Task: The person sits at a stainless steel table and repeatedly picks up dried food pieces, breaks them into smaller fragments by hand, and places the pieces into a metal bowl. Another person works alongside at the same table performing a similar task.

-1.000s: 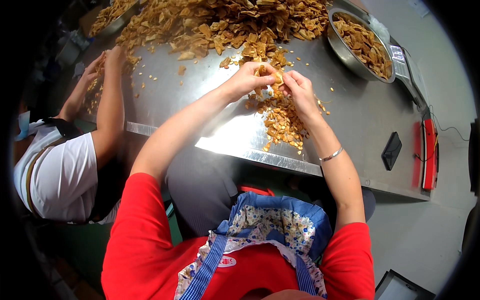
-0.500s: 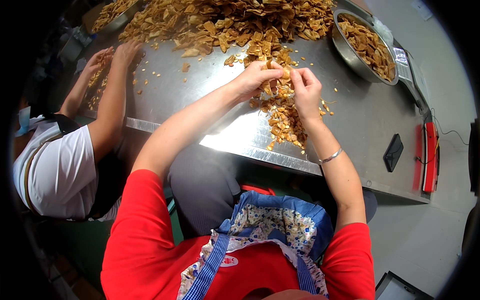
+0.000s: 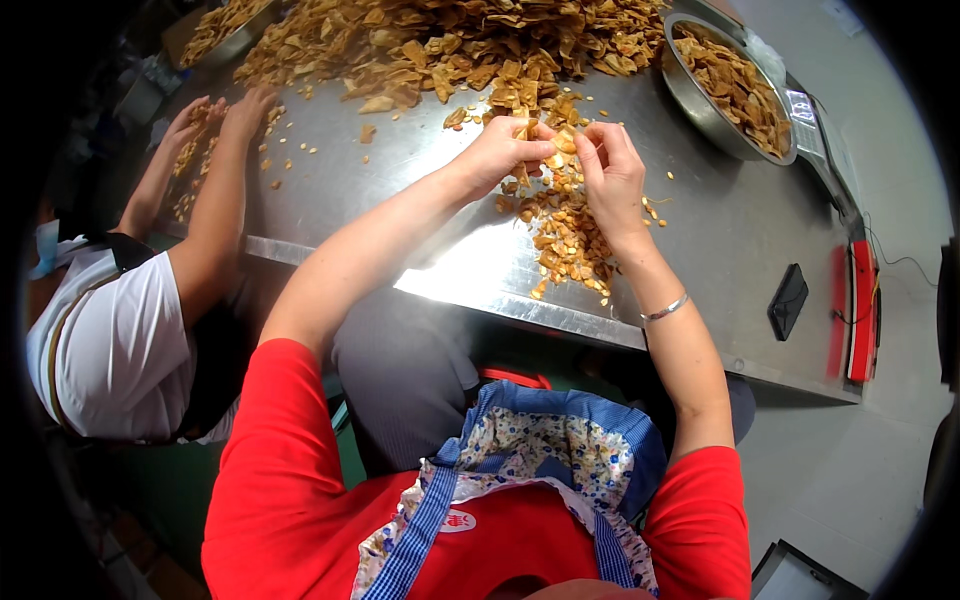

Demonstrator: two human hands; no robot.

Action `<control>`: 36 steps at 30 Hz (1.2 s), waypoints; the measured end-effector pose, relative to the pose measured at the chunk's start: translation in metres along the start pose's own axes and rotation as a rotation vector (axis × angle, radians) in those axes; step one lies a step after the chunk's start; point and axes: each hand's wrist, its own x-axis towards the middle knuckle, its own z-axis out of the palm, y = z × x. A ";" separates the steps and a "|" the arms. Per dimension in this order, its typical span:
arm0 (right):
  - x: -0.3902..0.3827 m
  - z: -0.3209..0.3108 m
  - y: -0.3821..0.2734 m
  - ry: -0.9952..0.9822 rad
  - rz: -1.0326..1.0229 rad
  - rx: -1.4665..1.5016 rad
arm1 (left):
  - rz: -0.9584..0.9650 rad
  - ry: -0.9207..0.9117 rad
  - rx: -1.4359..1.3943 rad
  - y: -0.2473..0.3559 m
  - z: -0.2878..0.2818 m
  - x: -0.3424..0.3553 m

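My left hand (image 3: 500, 157) is closed on dried brown pieces, one of which sticks out between thumb and fingers. Close to its right, my right hand (image 3: 614, 182) pinches the edge of a flat, paler brown piece (image 3: 565, 140) between thumb and forefinger. Both hands are just above the steel table, fingertips a short gap apart. Beneath them a strip of small broken bits and pale, seed-like pieces (image 3: 570, 245) runs toward the near edge. Beyond the hands rises a big heap of dried brown pieces (image 3: 450, 45).
A steel bowl (image 3: 690, 95) of the brown pieces stands at the far right, and another bowl (image 3: 245, 38) at the far left. A dark phone (image 3: 788, 302) lies near the right end of the steel table (image 3: 710, 270). At left, a co-worker's hands (image 3: 225, 115) handle similar pieces.
Both hands have shifted slightly; the fingertips are a little further apart, and a flat pale brown piece now shows more plainly at the right fingertips.
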 end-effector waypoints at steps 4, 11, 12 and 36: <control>0.003 0.001 0.003 0.010 -0.194 -0.163 | -0.045 0.017 -0.011 -0.006 -0.001 0.003; 0.005 -0.006 0.004 -0.173 -0.323 -0.249 | -0.070 0.077 -0.064 -0.006 -0.002 0.003; 0.005 -0.008 0.002 -0.203 -0.309 -0.242 | -0.075 0.074 -0.049 -0.006 -0.002 0.003; 0.018 -0.024 0.040 -0.172 0.446 0.272 | -0.016 0.227 -0.347 0.006 -0.021 0.005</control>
